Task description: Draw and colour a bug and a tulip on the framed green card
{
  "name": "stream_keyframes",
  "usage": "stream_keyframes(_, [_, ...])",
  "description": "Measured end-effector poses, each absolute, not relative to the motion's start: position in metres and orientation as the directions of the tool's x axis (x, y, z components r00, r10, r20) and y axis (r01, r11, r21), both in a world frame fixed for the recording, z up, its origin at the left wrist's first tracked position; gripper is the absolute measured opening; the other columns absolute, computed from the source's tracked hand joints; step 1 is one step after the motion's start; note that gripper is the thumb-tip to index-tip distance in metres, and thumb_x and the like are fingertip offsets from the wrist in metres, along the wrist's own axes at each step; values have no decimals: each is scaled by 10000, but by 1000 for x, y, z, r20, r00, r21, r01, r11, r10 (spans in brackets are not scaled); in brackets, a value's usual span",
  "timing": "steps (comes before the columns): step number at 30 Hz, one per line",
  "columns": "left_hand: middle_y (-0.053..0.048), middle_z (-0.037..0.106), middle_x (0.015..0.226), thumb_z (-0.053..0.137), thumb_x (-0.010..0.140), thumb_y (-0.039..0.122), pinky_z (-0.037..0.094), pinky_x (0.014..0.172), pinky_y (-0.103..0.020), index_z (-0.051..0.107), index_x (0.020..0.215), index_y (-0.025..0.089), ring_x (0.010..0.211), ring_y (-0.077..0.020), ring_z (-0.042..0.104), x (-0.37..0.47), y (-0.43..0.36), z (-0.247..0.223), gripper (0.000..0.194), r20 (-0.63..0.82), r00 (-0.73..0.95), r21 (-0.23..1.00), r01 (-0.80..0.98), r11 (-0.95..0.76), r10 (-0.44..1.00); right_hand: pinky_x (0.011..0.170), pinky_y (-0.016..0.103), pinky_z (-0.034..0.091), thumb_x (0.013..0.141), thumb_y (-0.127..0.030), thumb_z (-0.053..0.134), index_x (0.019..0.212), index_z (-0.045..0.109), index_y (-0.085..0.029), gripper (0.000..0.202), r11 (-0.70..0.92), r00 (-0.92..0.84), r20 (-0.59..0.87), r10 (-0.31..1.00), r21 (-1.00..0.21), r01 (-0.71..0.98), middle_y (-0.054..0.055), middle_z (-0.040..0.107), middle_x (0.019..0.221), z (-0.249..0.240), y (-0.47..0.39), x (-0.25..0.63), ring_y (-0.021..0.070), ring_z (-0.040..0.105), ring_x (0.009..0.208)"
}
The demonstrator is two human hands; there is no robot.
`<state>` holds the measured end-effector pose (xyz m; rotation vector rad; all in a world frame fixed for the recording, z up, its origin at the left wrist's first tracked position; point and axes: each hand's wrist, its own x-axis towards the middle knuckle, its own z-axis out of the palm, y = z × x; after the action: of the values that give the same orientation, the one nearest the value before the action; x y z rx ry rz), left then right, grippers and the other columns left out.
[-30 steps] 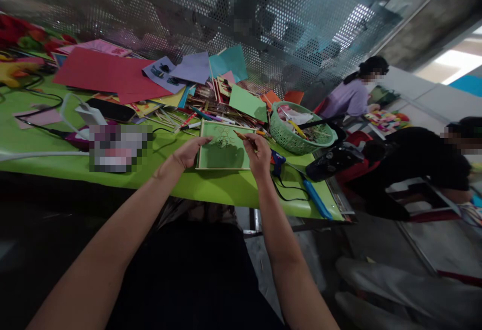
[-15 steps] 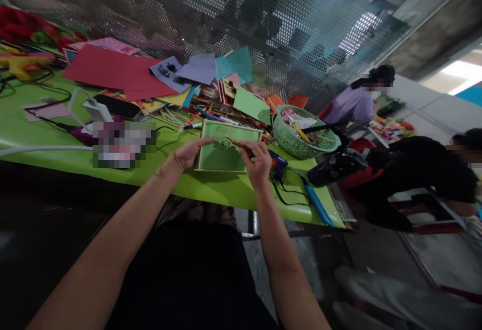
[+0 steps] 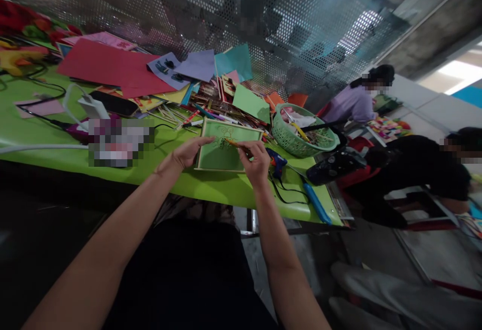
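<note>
A shallow frame (image 3: 209, 159) with a pale rim and a green face lies on the table in front of me. Dark line drawing (image 3: 227, 131) shows on its face, with rounded shapes near the middle. My left hand (image 3: 188, 152) grips the frame's left side, thumb over the rim and the other fingers mostly hidden. In my right hand (image 3: 257, 163) a slim orange pencil (image 3: 231, 142) is pinched, its tip at the drawing. The right hand rests over the frame's right part.
A green basket (image 3: 280, 136) of odds and ends stands right of the frame, near a blue glue gun (image 3: 277, 163) and a blue-handled tool (image 3: 317, 203). Coloured paper (image 3: 109, 66) and sticks lie behind. A power strip (image 3: 75, 130) sits left. Two people are at the right.
The pencil tip has shifted slightly left over the drawing, and my right hand has moved a little with it. My left hand keeps its hold on the frame.
</note>
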<state>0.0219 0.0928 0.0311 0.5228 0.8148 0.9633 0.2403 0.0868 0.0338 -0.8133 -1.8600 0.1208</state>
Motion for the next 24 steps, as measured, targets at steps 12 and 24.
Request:
stream_keyframes(12, [-124,792,740,606,883,229,625,607,-340,750,1100,108,598,-255,756,23,94,25,288,-363,301,727,-500,470,882,784,337,592,938,-250,598,1010,704,-246,128,743,-244,752,612,-442,502,64,704,961,31,87,238,197,669,915])
stream_keyframes(24, [-109,802,785,599,878,205,630,695,-337,749,1094,121,667,-245,770,21,97,21,277,-326,289,748,-504,433,900,793,336,587,927,-228,606,983,706,-240,116,734,-196,770,607,-449,510,58,706,934,33,87,239,195,665,904])
